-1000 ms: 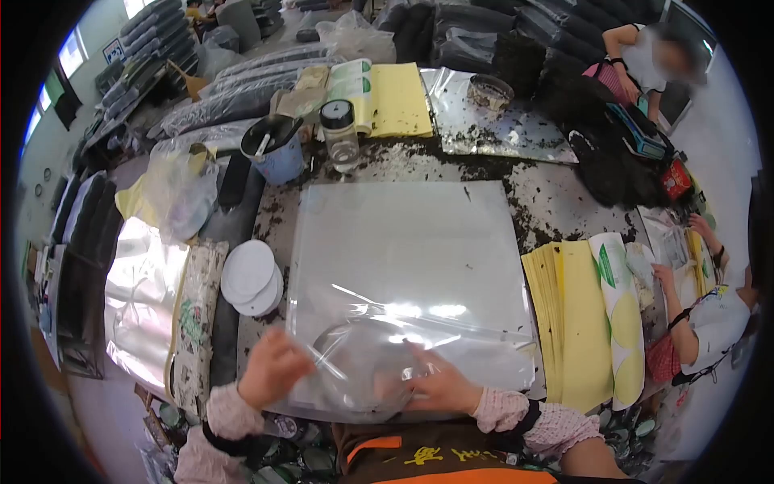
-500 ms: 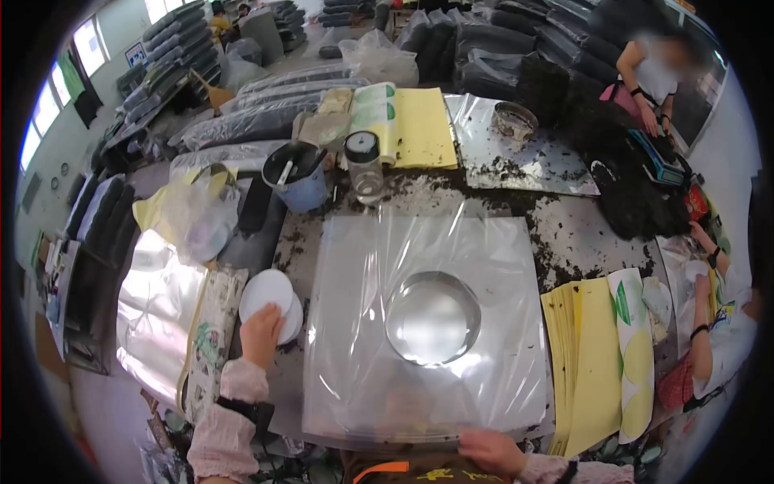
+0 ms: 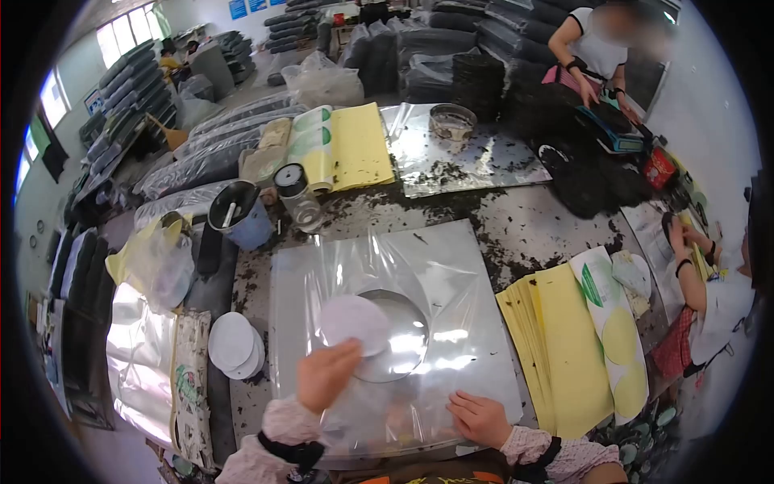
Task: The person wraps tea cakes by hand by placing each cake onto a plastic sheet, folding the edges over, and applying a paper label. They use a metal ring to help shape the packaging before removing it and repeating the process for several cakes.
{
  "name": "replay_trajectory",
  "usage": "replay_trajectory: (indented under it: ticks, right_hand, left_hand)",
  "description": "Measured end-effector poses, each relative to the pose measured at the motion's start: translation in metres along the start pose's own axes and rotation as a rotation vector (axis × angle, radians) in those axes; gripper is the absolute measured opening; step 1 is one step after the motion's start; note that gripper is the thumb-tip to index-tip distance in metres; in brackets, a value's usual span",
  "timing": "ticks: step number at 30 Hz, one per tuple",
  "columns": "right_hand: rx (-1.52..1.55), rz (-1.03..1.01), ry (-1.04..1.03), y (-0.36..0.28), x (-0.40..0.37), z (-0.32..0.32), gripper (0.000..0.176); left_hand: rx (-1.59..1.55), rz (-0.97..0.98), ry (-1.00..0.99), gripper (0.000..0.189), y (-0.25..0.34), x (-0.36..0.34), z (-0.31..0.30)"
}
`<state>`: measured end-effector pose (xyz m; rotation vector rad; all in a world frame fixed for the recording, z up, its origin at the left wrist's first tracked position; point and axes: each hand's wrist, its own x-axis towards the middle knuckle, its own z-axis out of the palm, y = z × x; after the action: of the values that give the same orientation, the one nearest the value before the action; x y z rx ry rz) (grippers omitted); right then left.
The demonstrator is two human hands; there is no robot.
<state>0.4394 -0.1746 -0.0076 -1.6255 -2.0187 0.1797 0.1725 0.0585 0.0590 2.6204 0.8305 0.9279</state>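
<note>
White disc [image 3: 353, 321], likely paper | round, flat | left hand [image 3: 325, 375] pinching edge

Single head-worn fisheye view, looking forward-down, close over worktable [image 3: 556, 218].

No text legible: blue wall signs [image 3: 247, 6] too small, green print on yellow sheets [image 3: 310, 133] blurred.

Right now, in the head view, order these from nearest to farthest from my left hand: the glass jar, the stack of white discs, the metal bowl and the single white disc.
1. Single white disc, at the left hand's fingertips.
2. Stack of white discs, to its left.
3. Glass jar, ahead, mid-table.
4. Metal bowl, far side, right.
</note>
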Motion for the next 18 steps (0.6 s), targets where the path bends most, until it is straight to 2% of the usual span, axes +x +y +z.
replay_trajectory:
  ticks: [2, 6, 8, 9, 10, 11, 13, 14, 16, 18]
  right_hand:
    - [0.071, 0.013, 0.008, 0.006, -0.005, -0.006, 0.024]
    - [-0.020, 0.193, 0.283, 0.011, 0.009, -0.069, 0.015]
    - [0.138, 0.527, 0.234, 0.034, 0.007, -0.058, 0.016]
    - [0.198, 0.695, 0.222, 0.051, 0.007, -0.051, 0.016]
    - [0.086, 0.524, 0.309, 0.068, 0.002, -0.039, 0.017]
    - [0.055, 0.473, 0.304, 0.070, 0.016, -0.056, 0.016]
    - [-0.003, 0.388, 0.274, 0.069, 0.042, -0.097, 0.015]
    - [-0.024, 0.349, 0.351, 0.085, 0.051, -0.110, 0.013]
    - [-0.027, 0.459, 0.494, 0.144, 0.054, -0.109, 0.013]
    - [0.167, 0.654, 0.594, 0.205, 0.059, -0.117, 0.013]
  left_hand:
    - [0.025, 0.031, -0.109, 0.022, 0.007, 0.002, 0.046]
    - [-0.064, -0.001, -0.159, 0.036, 0.015, 0.009, 0.039]
    - [-0.054, 0.009, -0.174, 0.048, 0.017, 0.022, 0.031]
    - [0.008, -0.055, -0.191, 0.054, 0.018, 0.024, 0.034]
    - [0.058, -0.105, -0.203, 0.061, 0.017, 0.022, 0.043]
    - [0.101, -0.143, -0.209, 0.067, 0.014, 0.025, 0.055]
    - [-0.008, -0.130, -0.151, 0.077, 0.002, 0.017, 0.063]
    - [0.008, -0.124, -0.158, 0.077, 0.002, 0.017, 0.063]
    - [-0.036, -0.118, -0.170, 0.076, 0.000, 0.014, 0.065]
    - [-0.042, -0.110, -0.123, 0.068, 0.000, 0.016, 0.065]
